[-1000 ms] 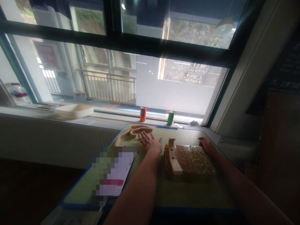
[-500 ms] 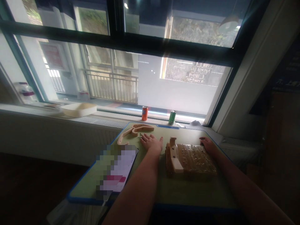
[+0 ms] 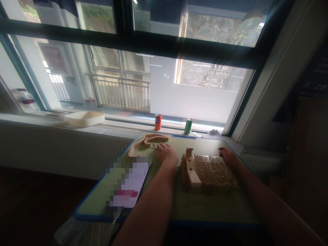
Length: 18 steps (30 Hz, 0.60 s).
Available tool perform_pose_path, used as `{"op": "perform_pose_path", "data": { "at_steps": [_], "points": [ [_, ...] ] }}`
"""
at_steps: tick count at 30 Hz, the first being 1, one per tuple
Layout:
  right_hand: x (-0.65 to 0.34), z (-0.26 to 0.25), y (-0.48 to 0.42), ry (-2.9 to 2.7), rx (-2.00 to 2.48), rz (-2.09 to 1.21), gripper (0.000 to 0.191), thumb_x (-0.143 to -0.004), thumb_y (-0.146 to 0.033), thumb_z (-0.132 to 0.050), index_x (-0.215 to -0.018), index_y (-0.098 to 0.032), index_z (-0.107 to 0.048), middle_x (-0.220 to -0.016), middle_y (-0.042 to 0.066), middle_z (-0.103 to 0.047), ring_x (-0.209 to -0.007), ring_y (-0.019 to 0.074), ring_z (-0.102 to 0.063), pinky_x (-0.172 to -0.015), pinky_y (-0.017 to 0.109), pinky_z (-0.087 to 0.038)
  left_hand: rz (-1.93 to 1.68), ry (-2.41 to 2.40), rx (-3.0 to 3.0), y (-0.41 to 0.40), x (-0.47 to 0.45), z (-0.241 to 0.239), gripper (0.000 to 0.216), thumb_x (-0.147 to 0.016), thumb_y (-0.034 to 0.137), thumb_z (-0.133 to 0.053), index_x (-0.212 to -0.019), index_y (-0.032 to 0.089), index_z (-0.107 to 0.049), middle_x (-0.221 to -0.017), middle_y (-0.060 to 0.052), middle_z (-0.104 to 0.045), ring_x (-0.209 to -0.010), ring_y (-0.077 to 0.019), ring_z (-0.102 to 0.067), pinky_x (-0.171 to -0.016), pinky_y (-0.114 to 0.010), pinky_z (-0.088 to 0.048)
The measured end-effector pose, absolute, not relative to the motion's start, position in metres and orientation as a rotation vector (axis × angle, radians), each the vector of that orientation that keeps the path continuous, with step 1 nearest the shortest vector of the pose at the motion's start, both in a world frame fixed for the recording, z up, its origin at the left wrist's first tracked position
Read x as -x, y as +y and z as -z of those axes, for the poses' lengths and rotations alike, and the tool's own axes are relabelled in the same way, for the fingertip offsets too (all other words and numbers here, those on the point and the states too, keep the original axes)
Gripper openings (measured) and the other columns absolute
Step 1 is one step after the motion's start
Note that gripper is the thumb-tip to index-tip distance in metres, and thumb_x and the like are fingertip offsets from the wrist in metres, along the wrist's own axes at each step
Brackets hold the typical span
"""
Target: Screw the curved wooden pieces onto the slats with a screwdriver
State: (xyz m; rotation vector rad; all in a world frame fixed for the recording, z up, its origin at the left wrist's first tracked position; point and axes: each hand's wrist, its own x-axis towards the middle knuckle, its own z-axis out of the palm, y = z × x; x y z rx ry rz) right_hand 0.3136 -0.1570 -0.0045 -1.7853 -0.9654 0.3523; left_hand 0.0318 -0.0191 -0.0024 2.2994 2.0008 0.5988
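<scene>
My left hand [image 3: 167,153] is palm down on the table, its fingers curled and drawn together and the thumb tucked out of sight. Beside its fingertips lie a few small metal pieces that look like screws [image 3: 153,147]. Anything under the fingers is hidden. At the table's right edge my right hand [image 3: 228,157] is closed, with a small dark thing at its fingertips, too small to name. Between my arms sits a brown block wrapped in clear plastic [image 3: 215,171]. A pale wooden bracket with dark holes [image 3: 191,169] rests along its left side.
More curved wooden pieces [image 3: 135,146] lie at the table's far left. A blurred-out flat device [image 3: 134,181] with a white cable is at left. An orange can [image 3: 158,122], a green can [image 3: 188,126] and a cream tray [image 3: 85,119] stand on the windowsill.
My left hand has gone from spread fingers to gathered ones, its thumb folding in, and has shifted slightly right off the small metal pieces. My right hand has hardly moved.
</scene>
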Motion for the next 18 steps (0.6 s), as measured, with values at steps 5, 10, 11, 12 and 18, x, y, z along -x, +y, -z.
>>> {"op": "perform_pose_path", "data": {
  "at_steps": [5,10,11,12,18],
  "points": [
    [-0.314,0.008,-0.159,-0.995,1.786,-0.27,0.027,-0.071,-0.037,-0.049,-0.091,-0.02,-0.055,-0.061,-0.001,-0.056,-0.05,0.0142,-0.051,-0.047,0.027,-0.042,-0.568,2.031,-2.24,-0.021,-0.032,0.005,0.059,-0.08,0.04,-0.039,-0.125,0.002,-0.046,-0.14,-0.025,-0.028,-0.131,-0.0378,-0.02,-0.105,-0.048,-0.016],
    [-0.295,-0.014,-0.15,-1.148,1.739,-0.071,0.026,-0.08,-0.032,-0.036,-0.1,-0.02,-0.047,-0.059,-0.001,-0.052,-0.053,0.0171,-0.054,-0.053,0.032,-0.045,-0.643,2.013,-2.243,-0.025,-0.029,0.004,0.057,-0.079,0.036,-0.04,-0.121,-0.001,-0.049,-0.138,-0.028,-0.03,-0.13,-0.0393,-0.023,-0.105,-0.049,-0.016],
    [-0.287,-0.023,-0.142,-1.219,1.721,-0.022,0.023,-0.081,-0.03,-0.035,-0.099,-0.021,-0.048,-0.062,0.0,-0.053,-0.057,0.0175,-0.054,-0.057,0.033,-0.046,-0.662,2.003,-2.25,-0.025,-0.029,0.004,0.056,-0.079,0.036,-0.04,-0.12,-0.002,-0.05,-0.137,-0.028,-0.031,-0.13,-0.0394,-0.023,-0.105,-0.05,-0.015],
    [-0.278,-0.034,-0.132,-1.308,1.703,0.024,0.02,-0.082,-0.027,-0.035,-0.095,-0.022,-0.049,-0.067,0.001,-0.054,-0.062,0.0179,-0.055,-0.062,0.034,-0.046,-0.665,2.008,-2.248,-0.025,-0.03,0.004,0.057,-0.079,0.034,-0.04,-0.121,-0.003,-0.049,-0.137,-0.029,-0.032,-0.13,-0.0396,-0.022,-0.105,-0.051,-0.014],
    [-0.195,-0.097,-0.033,-2.045,1.64,-0.032,0.004,-0.07,-0.021,-0.061,-0.074,-0.021,-0.064,-0.077,0.001,-0.062,-0.069,0.0155,-0.056,-0.066,0.028,-0.045,-0.848,1.859,-2.073,-0.019,-0.035,0.014,0.054,-0.075,0.028,-0.042,-0.122,0.002,-0.05,-0.139,-0.026,-0.029,-0.131,-0.0443,-0.012,-0.104,-0.059,-0.002]
  ]
}}
